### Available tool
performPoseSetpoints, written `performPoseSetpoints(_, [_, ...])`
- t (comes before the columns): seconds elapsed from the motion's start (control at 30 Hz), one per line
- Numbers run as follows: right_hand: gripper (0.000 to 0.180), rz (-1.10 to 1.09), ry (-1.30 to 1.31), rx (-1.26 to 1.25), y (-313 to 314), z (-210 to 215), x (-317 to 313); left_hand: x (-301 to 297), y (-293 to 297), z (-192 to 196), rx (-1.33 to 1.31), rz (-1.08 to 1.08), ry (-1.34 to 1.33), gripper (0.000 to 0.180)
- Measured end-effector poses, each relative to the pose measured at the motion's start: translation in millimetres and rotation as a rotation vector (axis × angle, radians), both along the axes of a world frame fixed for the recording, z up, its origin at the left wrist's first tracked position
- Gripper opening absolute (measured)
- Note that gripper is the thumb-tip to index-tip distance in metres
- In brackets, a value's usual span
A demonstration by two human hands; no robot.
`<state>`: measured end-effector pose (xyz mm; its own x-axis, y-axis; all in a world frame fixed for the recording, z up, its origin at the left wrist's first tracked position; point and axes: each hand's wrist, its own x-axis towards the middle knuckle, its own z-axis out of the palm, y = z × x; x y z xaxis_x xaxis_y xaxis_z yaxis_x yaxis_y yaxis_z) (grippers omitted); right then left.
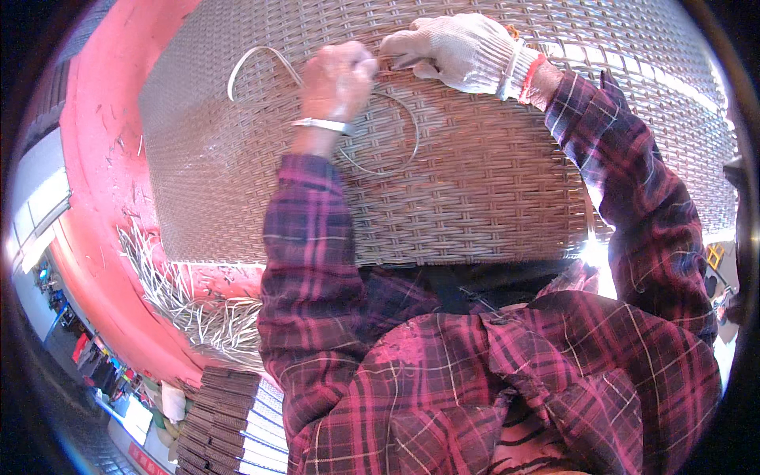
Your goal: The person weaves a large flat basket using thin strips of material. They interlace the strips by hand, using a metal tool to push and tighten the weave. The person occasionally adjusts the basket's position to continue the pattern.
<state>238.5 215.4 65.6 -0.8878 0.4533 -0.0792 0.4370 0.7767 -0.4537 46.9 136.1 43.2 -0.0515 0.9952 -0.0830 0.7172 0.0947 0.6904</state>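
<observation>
Two hands work a pale flat wicker strand into a grey-brown woven rattan panel.
At upper centre, the bare left hand pinches the looping strand; the white knit-gloved right hand presses curled fingers on the weave, its grip hidden.

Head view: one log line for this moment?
left hand: bare, pinching pale weaving strand | right hand: gloved, fingers on woven wicker panel | strand loops across panel | cut strand scraps lower left
</observation>
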Motion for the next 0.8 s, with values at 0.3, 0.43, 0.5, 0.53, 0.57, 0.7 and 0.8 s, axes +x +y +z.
performPoseSetpoints(0.3, [0.029, 0.01, 0.037, 0.038, 1, 17, 4, -14, -1, -4, -0.074, 0.019, 0.056, 0.008])
performPoseSetpoints(0.43, [0.035, 0.015, -0.11, -0.021, 1, 43, 9, 0, 7, -1, 0.036, -0.134, 0.208, 0.008])
performPoseSetpoints(0.5, [0.035, 0.042, -0.205, 0.002, 1, 49, 8, 4, 8, -1, 0.089, -0.179, 0.163, 0.008])
performPoseSetpoints(0.53, [0.036, 0.055, -0.254, 0.017, 1, 50, 6, 5, 7, -3, 0.059, -0.142, 0.15, 0.009])
performPoseSetpoints(0.57, [0.031, 0.098, -0.12, -0.017, 0, 51, 8, 7, 5, -4, 0.06, -0.107, 0.122, 0.009])
performPoseSetpoints(0.7, [0.02, 0.15, -0.244, 0.191, -1, 46, 2, 12, -6, -11, 0.075, 0.084, -0.025, 0.009])
performPoseSetpoints(0.8, [0.02, 0.182, -0.314, 0.225, 0, 49, 2, 14, -9, -7, 0.307, 0.095, 0.157, 0.014])
